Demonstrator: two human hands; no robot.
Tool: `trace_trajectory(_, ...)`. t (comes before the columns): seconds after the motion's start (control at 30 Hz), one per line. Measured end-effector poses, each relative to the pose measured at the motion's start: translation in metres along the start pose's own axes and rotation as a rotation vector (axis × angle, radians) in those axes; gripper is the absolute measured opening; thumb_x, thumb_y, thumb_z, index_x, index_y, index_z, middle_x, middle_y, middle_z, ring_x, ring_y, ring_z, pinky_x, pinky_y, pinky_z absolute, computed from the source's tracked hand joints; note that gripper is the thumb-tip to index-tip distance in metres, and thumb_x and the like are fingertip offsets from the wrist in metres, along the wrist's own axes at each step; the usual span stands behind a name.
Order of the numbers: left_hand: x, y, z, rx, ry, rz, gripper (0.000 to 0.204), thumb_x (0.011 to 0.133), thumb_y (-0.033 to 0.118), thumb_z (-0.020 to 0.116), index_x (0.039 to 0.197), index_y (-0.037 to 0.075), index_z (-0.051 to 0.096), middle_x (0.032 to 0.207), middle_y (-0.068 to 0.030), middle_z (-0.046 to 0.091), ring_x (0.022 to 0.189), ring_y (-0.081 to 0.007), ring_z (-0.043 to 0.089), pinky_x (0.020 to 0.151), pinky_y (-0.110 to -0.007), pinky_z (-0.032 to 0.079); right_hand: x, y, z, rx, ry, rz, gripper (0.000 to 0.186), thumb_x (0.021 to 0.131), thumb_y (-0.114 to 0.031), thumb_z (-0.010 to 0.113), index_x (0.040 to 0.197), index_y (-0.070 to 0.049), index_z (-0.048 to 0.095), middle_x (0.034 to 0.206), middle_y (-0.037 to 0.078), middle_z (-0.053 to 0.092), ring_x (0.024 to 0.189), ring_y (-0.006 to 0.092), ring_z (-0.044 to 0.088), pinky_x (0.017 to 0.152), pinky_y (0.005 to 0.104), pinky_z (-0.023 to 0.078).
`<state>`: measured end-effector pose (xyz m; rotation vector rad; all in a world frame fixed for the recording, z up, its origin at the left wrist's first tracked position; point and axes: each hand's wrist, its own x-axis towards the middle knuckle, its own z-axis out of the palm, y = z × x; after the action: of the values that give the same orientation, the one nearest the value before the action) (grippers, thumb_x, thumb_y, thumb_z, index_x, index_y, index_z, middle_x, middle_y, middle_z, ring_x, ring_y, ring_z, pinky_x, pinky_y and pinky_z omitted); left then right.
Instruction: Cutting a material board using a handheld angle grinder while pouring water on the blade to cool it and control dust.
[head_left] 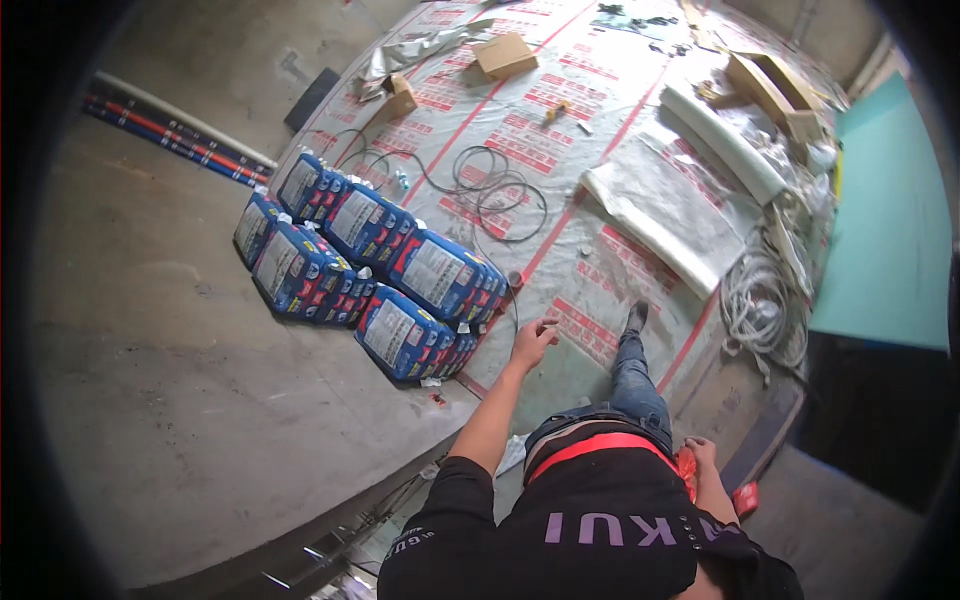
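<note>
My left hand (pixel 535 343) hangs in front of me over the covered floor, its fingers loosely bent and apart, with nothing in it. Nearest to it are blue wrapped packs (pixel 400 330), stacked in two rows to the left. Low at my right side, my right hand (pixel 703 452) is closed by a crumpled red plastic bag (pixel 686 472); it appears to grip the bag, though its fingers are partly hidden. Just beyond that wrist shows a small red object (pixel 745 498). One leg in jeans (pixel 640 375) is stretched forward in a stride.
A black cable (pixel 490 190) lies coiled on the printed floor sheeting. To the right are a white roll (pixel 725 145), loose sheeting (pixel 665 210), a hose coil (pixel 760 310) and a long open carton (pixel 770 90). A cardboard box (pixel 505 56) sits farther off.
</note>
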<state>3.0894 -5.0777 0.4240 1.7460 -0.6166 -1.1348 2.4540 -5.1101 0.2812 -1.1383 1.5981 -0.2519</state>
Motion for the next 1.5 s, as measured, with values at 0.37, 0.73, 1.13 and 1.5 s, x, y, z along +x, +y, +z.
trace_trajectory(0.37, 0.056, -0.055, -0.019, 0.265, 0.374, -0.700, 0.025, 0.086, 0.034, 0.080, 0.092, 0.010, 0.086, 0.088, -0.0101, 0.083, 0.084, -0.0269, 0.080, 0.083, -0.040, 0.062, 0.417, -0.455, -0.019, 0.238, -0.052, 0.091, 0.019, 0.097, -0.021, 0.077, 0.090, -0.006, 0.068, 0.071, 0.004, 0.062, 0.056, 0.0195, 0.063, 0.050, 0.0371, 0.051)
trace_trajectory(0.73, 0.304, -0.023, -0.043, 0.231, 0.365, -0.608, 0.024, 0.097, 0.023, 0.071, 0.108, 0.008, 0.085, 0.107, -0.0222, 0.081, 0.104, -0.0388, 0.078, 0.093, -0.047, 0.059, 0.580, -0.752, 0.130, 0.070, -0.112, -0.119, 0.030, 0.099, -0.020, 0.077, 0.116, 0.005, 0.073, 0.090, 0.014, 0.076, 0.064, 0.0195, 0.068, 0.060, 0.0353, 0.059)
trace_trajectory(1.13, 0.669, 0.129, -0.414, -0.529, 0.593, -0.288, 0.030, 0.110, 0.029, 0.069, 0.122, 0.001, 0.073, 0.096, -0.0078, 0.079, 0.084, -0.0167, 0.076, 0.077, -0.030, 0.061, 0.687, -0.846, 0.356, -0.652, -0.519, -0.405, 0.021, 0.099, -0.013, 0.072, 0.112, 0.003, 0.075, 0.086, 0.014, 0.074, 0.065, 0.0244, 0.071, 0.055, 0.0377, 0.058)
trace_trajectory(1.5, 0.748, 0.103, -0.621, -0.383, 0.808, -0.540, 0.026, 0.108, 0.027, 0.071, 0.117, 0.003, 0.074, 0.093, -0.0093, 0.079, 0.072, -0.0156, 0.073, 0.063, -0.030, 0.059, 0.818, -1.184, 0.816, -0.367, -0.621, 0.013, 0.029, 0.103, -0.023, 0.071, 0.115, 0.003, 0.077, 0.093, 0.014, 0.078, 0.072, 0.0207, 0.073, 0.066, 0.0346, 0.062)
